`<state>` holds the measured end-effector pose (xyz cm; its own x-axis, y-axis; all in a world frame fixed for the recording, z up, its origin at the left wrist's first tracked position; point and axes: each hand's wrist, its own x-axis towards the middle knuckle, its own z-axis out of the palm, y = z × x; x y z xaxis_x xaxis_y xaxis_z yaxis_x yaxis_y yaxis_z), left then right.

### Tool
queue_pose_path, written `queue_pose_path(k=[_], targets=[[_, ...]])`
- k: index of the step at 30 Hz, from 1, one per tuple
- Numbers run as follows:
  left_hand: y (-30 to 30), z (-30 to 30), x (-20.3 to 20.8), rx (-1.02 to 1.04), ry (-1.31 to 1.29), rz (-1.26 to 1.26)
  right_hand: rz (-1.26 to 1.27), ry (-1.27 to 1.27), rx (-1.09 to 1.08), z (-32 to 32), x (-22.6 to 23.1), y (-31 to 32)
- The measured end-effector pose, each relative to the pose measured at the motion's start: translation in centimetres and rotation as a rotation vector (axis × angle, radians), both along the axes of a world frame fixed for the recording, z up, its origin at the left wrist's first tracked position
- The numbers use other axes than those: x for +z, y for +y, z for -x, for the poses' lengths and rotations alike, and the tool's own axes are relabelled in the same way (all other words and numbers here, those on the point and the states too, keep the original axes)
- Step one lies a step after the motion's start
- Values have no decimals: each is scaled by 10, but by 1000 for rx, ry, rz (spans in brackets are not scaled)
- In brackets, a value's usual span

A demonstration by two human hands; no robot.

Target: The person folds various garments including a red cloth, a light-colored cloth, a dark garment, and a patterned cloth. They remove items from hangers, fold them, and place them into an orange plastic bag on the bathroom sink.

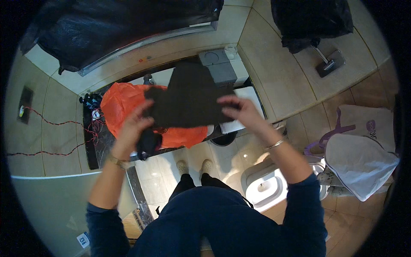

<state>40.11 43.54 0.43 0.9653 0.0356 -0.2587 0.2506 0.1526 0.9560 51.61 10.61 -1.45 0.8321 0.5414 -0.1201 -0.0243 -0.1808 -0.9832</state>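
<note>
Holding a dark, roughly T-shaped piece of matte cloth (188, 96) spread out above the counter, the left hand (136, 118) and the right hand (242, 109) stand at its two sides. The left fingers are loosely curled at its left edge, with the thumb set apart from them; the right thumb and fingers leave only a narrow gap at its right edge. Both hands seem to grip it, though blur hides how firmly. Just below the left hand hangs a small, bunched black bundle (149, 143); whether it belongs to the cloth cannot be told.

As for progress, the lifting and opening out look done: the wider part faces the person and the narrower part points toward the wall. The cloth is neither folded nor laid down, so the handling appears to be partway, with setting it down not yet done.

Beneath and just beyond it, a crumpled, bright orange sheet of thin material (115, 105) covers much of a black stone counter (102, 147). At the left, a twisted red-and-black cord (55, 123) reaches the wall. Farther back stands a grey rectangular box (224, 75), and beyond it creased black plastic sheeting (128, 28) hangs on the wall.
</note>
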Motion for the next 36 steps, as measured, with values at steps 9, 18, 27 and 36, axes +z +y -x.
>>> queue_pose_path(k=[9, 18, 27, 36], targets=[[-19, 72, -179, -23, 330, 79, 218, 435, -75, 87, -181, -9], [-17, 109, -181, 31, 606, 185, 710, -124, 208, 133, -162, 5], [-17, 103, -159, 101, 789, 444, 1030, -513, 205, 147, -174, 11], [12, -22, -138, 37, 306, 350, 495, 193, 142, -10, -189, 5]])
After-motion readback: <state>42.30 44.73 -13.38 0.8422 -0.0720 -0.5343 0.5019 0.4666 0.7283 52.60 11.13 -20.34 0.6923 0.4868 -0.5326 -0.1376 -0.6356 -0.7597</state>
